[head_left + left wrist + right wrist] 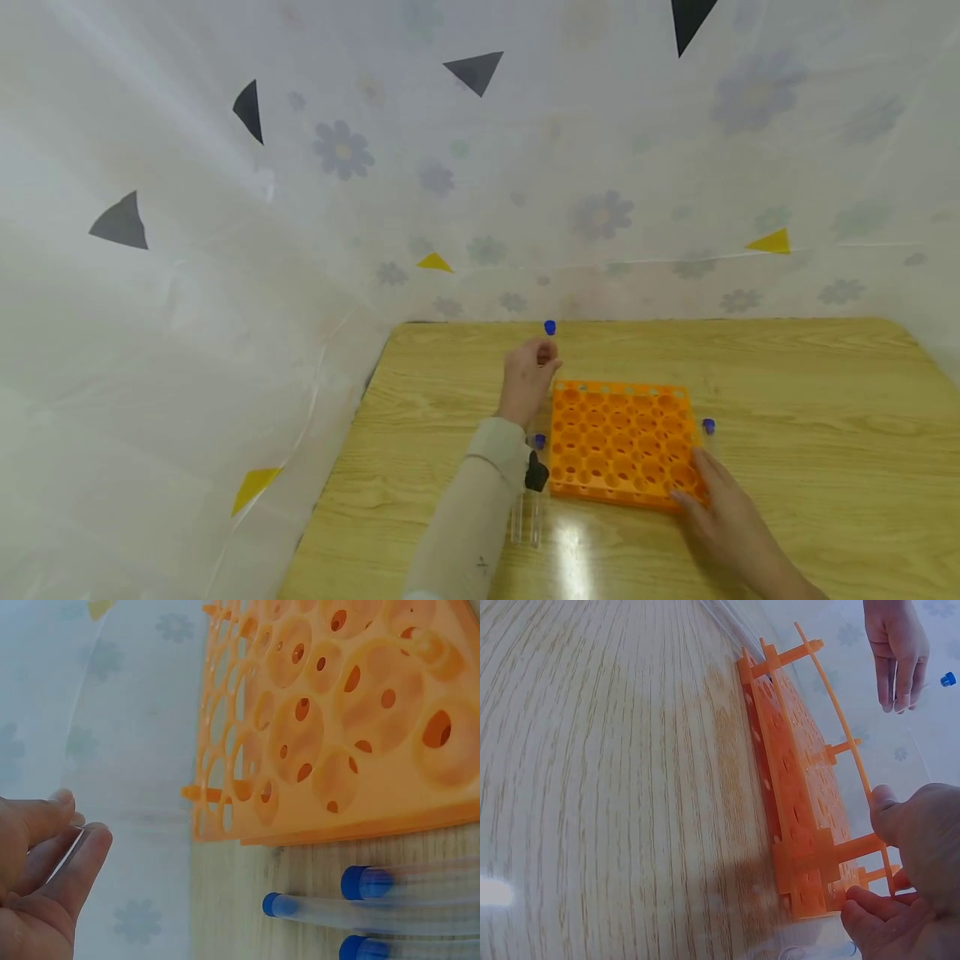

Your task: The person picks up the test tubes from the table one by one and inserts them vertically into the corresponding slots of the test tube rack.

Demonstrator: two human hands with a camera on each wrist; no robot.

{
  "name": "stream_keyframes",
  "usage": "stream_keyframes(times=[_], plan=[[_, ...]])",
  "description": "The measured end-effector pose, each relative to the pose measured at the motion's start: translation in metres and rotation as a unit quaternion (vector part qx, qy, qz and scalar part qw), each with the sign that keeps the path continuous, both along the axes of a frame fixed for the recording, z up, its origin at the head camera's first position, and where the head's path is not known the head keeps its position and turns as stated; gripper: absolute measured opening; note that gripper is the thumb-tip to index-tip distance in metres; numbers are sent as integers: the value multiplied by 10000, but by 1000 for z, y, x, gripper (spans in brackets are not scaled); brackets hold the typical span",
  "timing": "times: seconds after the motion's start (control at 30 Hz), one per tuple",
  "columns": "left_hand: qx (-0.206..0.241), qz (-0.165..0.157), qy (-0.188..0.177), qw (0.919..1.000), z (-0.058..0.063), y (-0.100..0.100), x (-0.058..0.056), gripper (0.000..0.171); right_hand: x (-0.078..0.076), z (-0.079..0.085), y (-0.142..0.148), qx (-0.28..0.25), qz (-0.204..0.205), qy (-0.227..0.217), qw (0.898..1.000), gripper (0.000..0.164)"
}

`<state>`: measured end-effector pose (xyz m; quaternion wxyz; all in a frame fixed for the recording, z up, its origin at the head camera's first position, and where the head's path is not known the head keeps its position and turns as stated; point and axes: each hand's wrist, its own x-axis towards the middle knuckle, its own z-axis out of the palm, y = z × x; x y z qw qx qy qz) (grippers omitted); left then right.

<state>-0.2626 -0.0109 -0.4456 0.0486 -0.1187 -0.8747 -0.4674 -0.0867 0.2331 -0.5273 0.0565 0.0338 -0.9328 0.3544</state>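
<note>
My left hand [528, 375] is raised beyond the rack's far left corner, pinching a clear test tube with a blue cap [551, 327]. In the left wrist view, part of the clear tube [66, 853] shows between the thumb and fingers of that hand [52, 862]. An orange test tube rack [622, 492] with rows of round holes stands on the table. Its near right corner is gripped by my right hand [723, 517]; in the right wrist view, the thumb [885, 814] lies over the top plate and fingers are below it.
Several blue-capped test tubes [367, 883] lie on the wooden table [825, 467] left of the rack, partly hidden by my left sleeve [472, 508]. Another blue-capped tube [708, 426] lies to its right. A pale flowered sheet [600, 167] hangs behind the table.
</note>
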Motion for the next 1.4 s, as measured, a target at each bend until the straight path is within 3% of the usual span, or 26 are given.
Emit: stream_keyframes(times=[0.53,0.73,1.07,1.4], plan=[[-147,170,-312,9993,-7,3,5,12,3,6,-1,27,43,-177,9998,70],[-302,168,-263,9991,-10,3,5,10,2,5,-3,85,31,36,10000,69],[-592,123,-92,9981,-20,2,5,10,3,5,-6,92,32,-24,9999,69],[-510,56,-135,9986,-23,0,7,11,4,5,-5,99,54,9,9999,69]])
